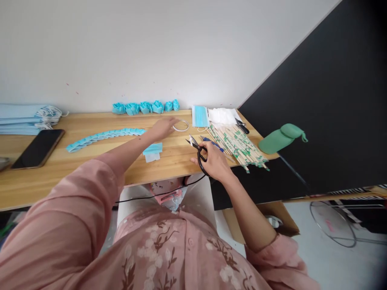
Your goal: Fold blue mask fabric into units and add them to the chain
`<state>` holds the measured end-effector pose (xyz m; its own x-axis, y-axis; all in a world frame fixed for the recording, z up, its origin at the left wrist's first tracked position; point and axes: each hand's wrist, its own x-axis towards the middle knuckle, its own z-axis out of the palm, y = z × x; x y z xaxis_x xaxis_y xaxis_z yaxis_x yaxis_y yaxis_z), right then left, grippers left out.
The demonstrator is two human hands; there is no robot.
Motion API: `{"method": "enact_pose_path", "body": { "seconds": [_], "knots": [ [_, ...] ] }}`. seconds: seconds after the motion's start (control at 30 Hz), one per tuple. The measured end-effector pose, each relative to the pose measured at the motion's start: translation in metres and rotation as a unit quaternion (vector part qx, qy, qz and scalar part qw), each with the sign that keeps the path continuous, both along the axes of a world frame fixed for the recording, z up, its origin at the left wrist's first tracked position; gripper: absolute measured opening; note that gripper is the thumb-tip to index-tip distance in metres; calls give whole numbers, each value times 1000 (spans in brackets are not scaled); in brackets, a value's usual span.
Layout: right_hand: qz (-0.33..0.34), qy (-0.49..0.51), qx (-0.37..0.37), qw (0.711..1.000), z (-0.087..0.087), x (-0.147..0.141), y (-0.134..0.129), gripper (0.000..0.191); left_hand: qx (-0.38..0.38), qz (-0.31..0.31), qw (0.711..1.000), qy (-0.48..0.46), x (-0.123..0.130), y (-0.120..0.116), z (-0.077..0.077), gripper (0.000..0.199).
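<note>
Pale wooden table, laden

Beneath its right end, an open brown cardboard box holds something whitish; at the right edge, a lidded green bottle, contents hidden. Near the front edge, the right hand clamps black-handled scissors; farther back, the left hand reaches a thin white ring, grip unclear

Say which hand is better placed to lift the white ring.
Left, most likely: the left hand is at the edge of the white ring, while the right hand holds black-handled scissors.
</note>
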<state>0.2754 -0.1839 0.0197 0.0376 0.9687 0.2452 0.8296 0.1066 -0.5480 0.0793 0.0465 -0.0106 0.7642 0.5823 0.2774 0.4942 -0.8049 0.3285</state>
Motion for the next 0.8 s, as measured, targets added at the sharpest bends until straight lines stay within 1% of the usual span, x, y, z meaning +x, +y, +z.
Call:
{"method": "enact_pose_path", "body": {
  "seconds": [0.07, 0.13, 0.2, 0.27, 0.33, 0.37, 0.4, 0.43, 0.47, 0.5, 0.53, 0.57, 0.6, 0.63, 0.7, 0.8],
  "knots": [
    [-5, -24, 10, 1000, -7, -2, 5, 47, 3, 42, 999, -3, -17, -4, 8, 56],
    [-15, -35, 13, 999, -13, -6, 11, 43, -31, 77, 997, -7, -36, -7, 13, 54],
    [-20, -47, 20, 999, -17, -11, 19, 39, -68, 96, 993, -31, -55, -11, 15, 52],
    [-14, -46, 23, 999, -20, -16, 27, 38, -97, 119, 986, -67, -72, -15, 12, 49],
    [-25, -7, 14, 1000, -21, -19, 34, 39, -125, 134, 979, -91, -86, -20, 8, 45],
    [-36, 37, 1, 999, -21, -20, 37, 38, -142, 137, 975, -100, -91, -23, 6, 44],
    [-43, 104, -22, 993, -20, -21, 39, 36, -159, 137, 972, -106, -95, -26, 5, 43],
    [-40, 190, -52, 980, -19, -21, 40, 34, -171, 134, 969, -114, -97, -29, 4, 43],
    [-24, 285, -91, 954, -18, -22, 41, 33, -180, 131, 967, -122, -99, -32, 3, 43],
    [3, 379, -131, 916, -17, -22, 41, 35, -190, 128, 965, -131, -99, -35, 2, 43],
    [34, 461, -169, 871, -15, -22, 40, 39, -201, 123, 962, -140, -98, -38, 2, 43],
    [60, 524, -198, 826, -13, -23, 39, 42, -212, 115, 959, -149, -97, -40, 1, 44],
    [76, 569, -217, 790, -12, -23, 37, 45, -221, 111, 956, -159, -95, -42, 1, 45],
    [82, 600, -226, 763, -11, -24, 36, 45, -229, 107, 953, -165, -93, -45, 0, 46],
    [82, 640, -228, 729, -10, -25, 34, 46, -242, 103, 948, -179, -88, -49, -2, 47],
    [83, 670, -233, 700, -14, -26, 34, 47, -233, 88, 950, -190, -86, -55, -7, 46]
  ]
}}
